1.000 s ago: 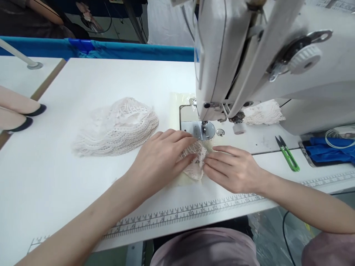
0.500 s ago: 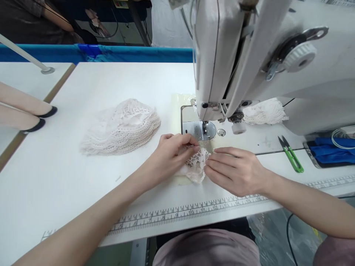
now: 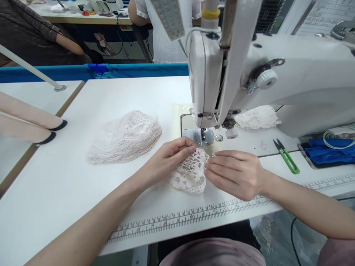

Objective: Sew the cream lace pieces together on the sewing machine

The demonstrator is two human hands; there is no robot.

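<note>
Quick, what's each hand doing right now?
Left hand: closed, pinching the top edge of the lace piece.
Right hand: closed, fingertips gripping the same lace piece at its right edge.

White sewing machine (image 3: 291, 85), lace pile (image 3: 126, 136) at left, green thread snips (image 3: 287, 160) at right
</note>
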